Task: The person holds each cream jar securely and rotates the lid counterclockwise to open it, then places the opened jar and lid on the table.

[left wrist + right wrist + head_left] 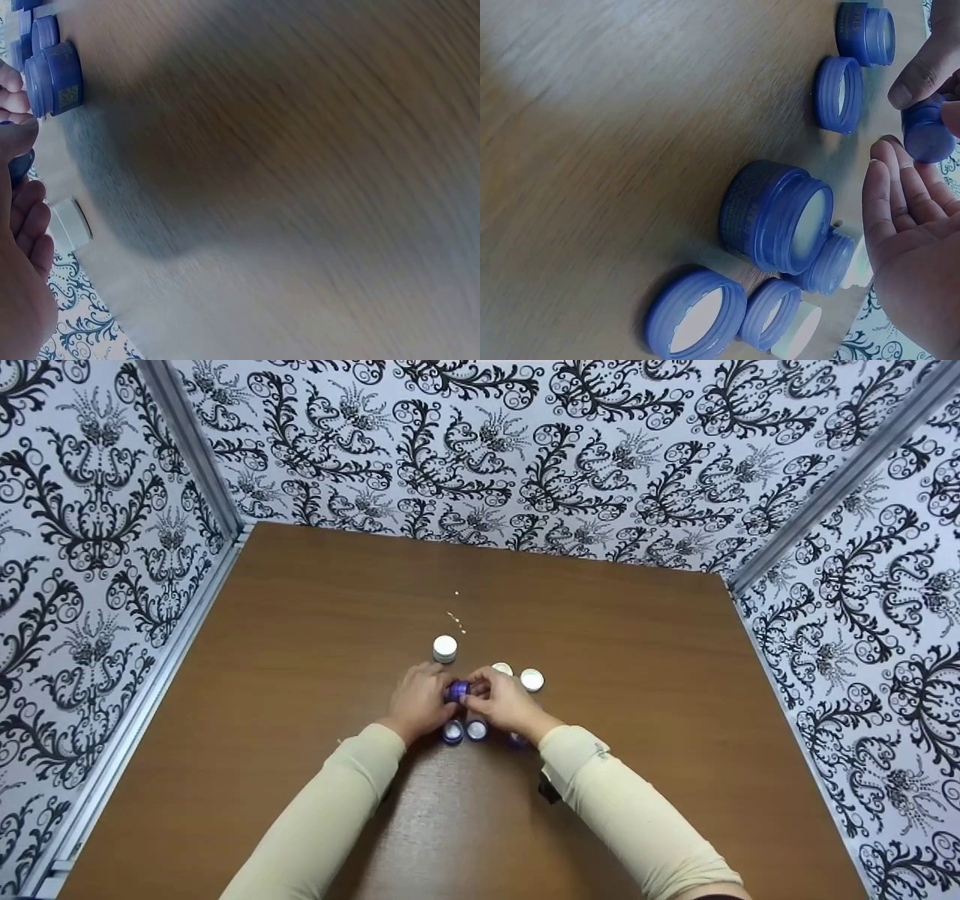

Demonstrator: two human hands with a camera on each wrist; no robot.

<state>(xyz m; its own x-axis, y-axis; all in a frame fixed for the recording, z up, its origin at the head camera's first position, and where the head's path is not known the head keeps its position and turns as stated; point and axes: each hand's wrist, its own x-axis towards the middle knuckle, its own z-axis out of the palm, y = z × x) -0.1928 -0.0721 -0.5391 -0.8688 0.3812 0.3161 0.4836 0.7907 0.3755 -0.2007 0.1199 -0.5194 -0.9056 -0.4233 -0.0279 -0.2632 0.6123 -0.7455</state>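
Both hands meet over a small blue jar [458, 690] near the middle of the table. My left hand [421, 697] grips it from the left, the thumb along its side. From the other side my right hand [506, 701] pinches it with the thumb and fingertips; its other fingers are stretched out in the right wrist view. Just below the hands stand an open blue jar [452, 732] and a blue lid [476, 729] with a white liner. Beside the right hand are a larger open blue jar [776, 217], a smaller one [825, 262] and two blue lids [697, 311].
A white round container [445, 649] stands beyond the left hand. White round pieces [532, 680] lie past the right hand, one partly covered by it. Small white bits [457, 620] are scattered farther back on the brown table [315, 607]. Patterned walls [480, 457] enclose the table.
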